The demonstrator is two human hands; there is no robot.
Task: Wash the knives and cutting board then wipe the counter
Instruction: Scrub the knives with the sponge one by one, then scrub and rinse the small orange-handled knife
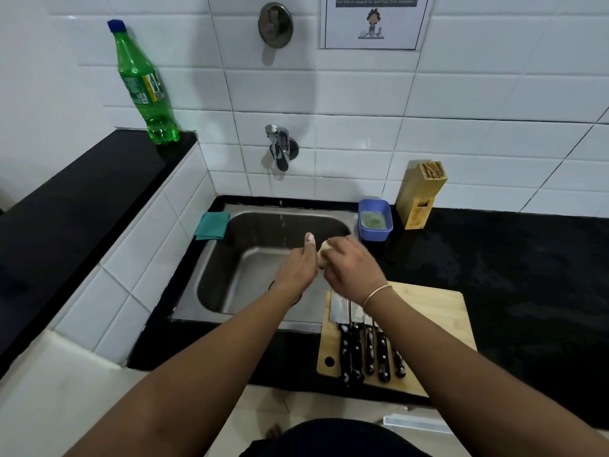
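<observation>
Both hands meet over the steel sink (211, 278). My right hand (352, 268) grips a pale sponge (324, 250) and presses it against my left hand (296, 267), whose thumb sticks up with foam on it. What my left hand holds is hidden. A thin trickle falls from the wall tap (280, 148). To the right of the sink lies a wooden cutting board (438, 318) with several black-handled knives (365, 347) side by side on it, blades pointing away from me and handles flecked with foam.
A blue tub of soapy liquid (375, 219) and a wooden knife block (420, 196) stand behind the board. A teal cloth (212, 225) lies at the sink's back left corner. A green bottle (143, 84) stands on the raised black ledge.
</observation>
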